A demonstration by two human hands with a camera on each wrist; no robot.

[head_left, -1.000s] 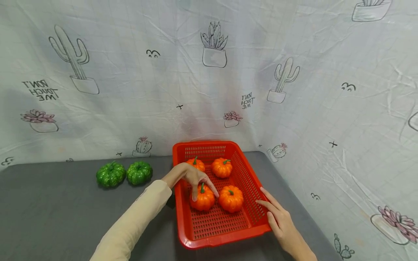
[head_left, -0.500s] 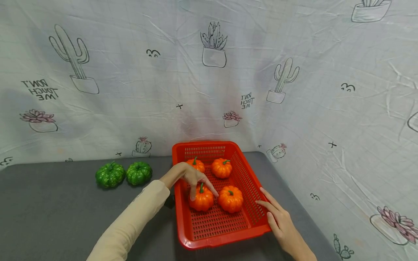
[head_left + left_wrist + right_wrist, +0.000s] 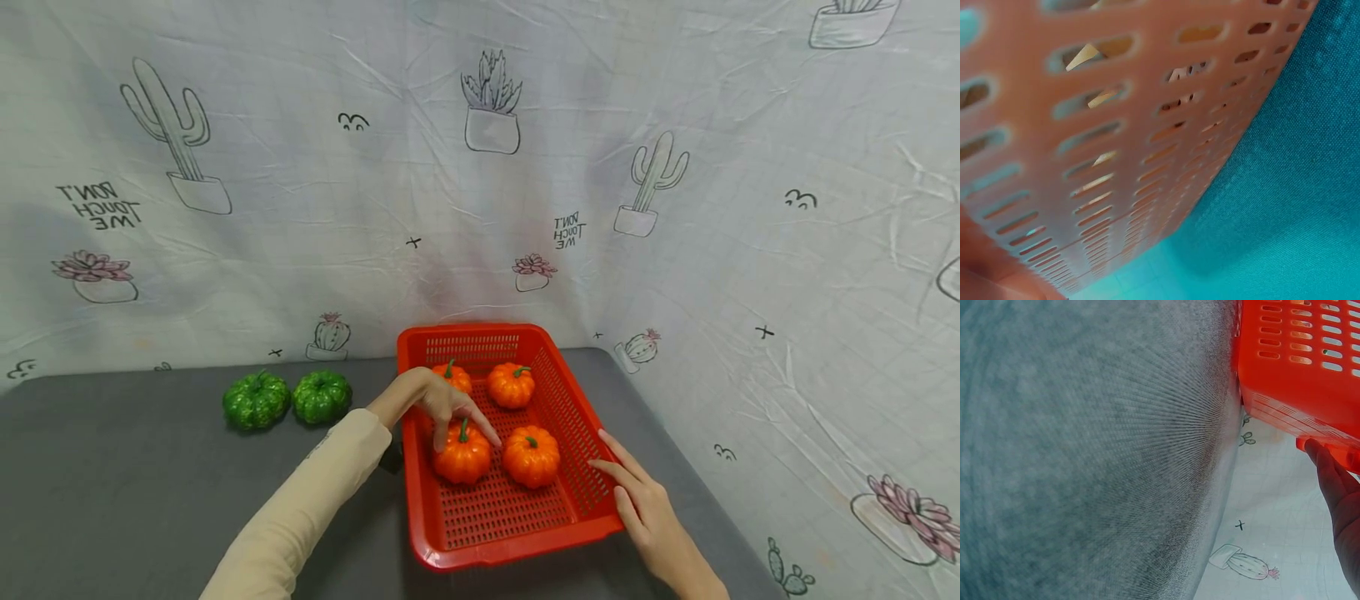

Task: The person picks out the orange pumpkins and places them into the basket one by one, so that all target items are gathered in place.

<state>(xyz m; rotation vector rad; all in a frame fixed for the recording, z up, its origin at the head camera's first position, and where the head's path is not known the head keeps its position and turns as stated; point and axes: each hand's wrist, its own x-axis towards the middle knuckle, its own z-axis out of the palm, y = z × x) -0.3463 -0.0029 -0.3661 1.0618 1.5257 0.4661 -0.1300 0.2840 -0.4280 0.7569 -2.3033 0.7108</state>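
Observation:
In the head view a red plastic basket (image 3: 495, 546) with slotted walls stands on the grey table, holding several orange pumpkins. My left hand (image 3: 442, 404) reaches over its left side and grips the near-left pumpkin (image 3: 463, 458), thumb on the left and a finger on the right of it. Beside it sits another pumpkin (image 3: 531, 457); behind are a back-right pumpkin (image 3: 511, 386) and a back-left one (image 3: 454, 377), partly covered by my left hand. My right hand (image 3: 648, 508) holds the basket's right rim near the front corner. The slotted wall (image 3: 1104, 137) fills much of the left wrist view.
Two green pumpkins, one larger (image 3: 257, 402) and one smaller (image 3: 322, 397), stand on the table (image 3: 150, 483) left of the basket. A white curtain (image 3: 405, 183) printed with cacti hangs behind and along the right side of the table.
The near-left pumpkin and my left hand have shifted very slightly left inside the basket. My right hand and the basket hold their place.

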